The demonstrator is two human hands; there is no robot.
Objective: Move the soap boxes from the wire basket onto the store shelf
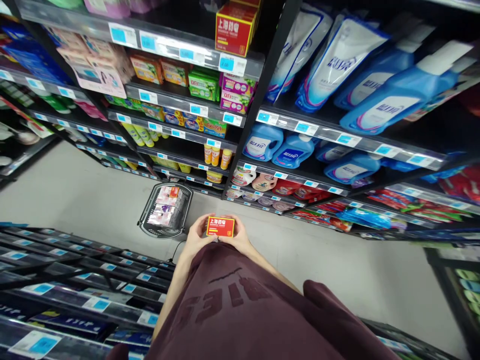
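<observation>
A red and yellow soap box point(220, 227) is held in front of my body, its printed face turned up. My left hand point(198, 231) grips its left end, and my right hand point(240, 232) grips the right end. Both hands have the thumb on the near side and the fingers curled round the far side. To the left on the floor stands a dark shopping basket point(144, 222) with several pale boxes and one red box in it. On the top shelf ahead sit more red soap boxes point(233, 31) of the same look.
Shelves ahead hold soap packs point(204, 85), blue detergent bottles point(390, 107) and detergent pouches point(339, 60). Another shelf unit point(93, 300) with price tags stands close on my near left. Grey floor point(300, 250) runs between the rows.
</observation>
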